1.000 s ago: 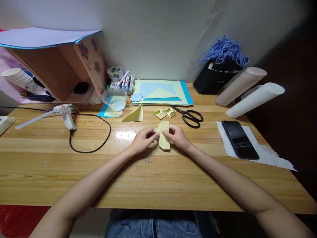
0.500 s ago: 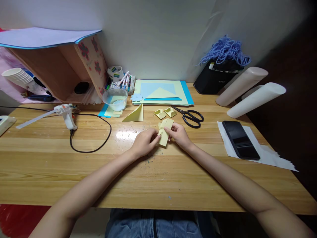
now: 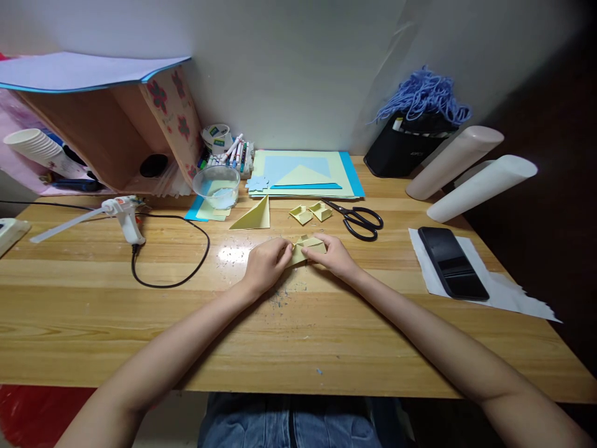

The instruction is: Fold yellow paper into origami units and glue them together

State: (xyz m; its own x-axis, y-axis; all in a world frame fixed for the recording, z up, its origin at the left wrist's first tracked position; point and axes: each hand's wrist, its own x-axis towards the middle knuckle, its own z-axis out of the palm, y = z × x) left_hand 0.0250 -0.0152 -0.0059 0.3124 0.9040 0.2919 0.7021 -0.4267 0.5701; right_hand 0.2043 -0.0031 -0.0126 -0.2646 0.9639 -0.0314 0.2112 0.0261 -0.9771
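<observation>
A folded piece of pale yellow paper [image 3: 305,250] is held between both hands, low over the middle of the wooden table. My left hand [image 3: 268,262] pinches its left end between thumb and fingers. On the right end, my right hand [image 3: 334,255] grips with the thumb on the near face; the other fingers are partly hidden behind the paper. Just beyond the hands lie two small folded yellow paper pieces [image 3: 310,213]. A larger yellow paper triangle [image 3: 258,216] stands to their left, and black-handled scissors [image 3: 361,221] rest to their right.
A glue gun [image 3: 124,218] with its looping cord lies at left, near a decorated cardboard box [image 3: 172,124]. A clear plastic bowl [image 3: 217,186] and a stack of coloured paper [image 3: 349,174] are at the back. A phone [image 3: 452,261] and two white rolls [image 3: 485,186] are at right.
The yellow paper has turned from nearly upright to lying more sideways. My left hand has shifted slightly left along with it; my right hand keeps its hold.
</observation>
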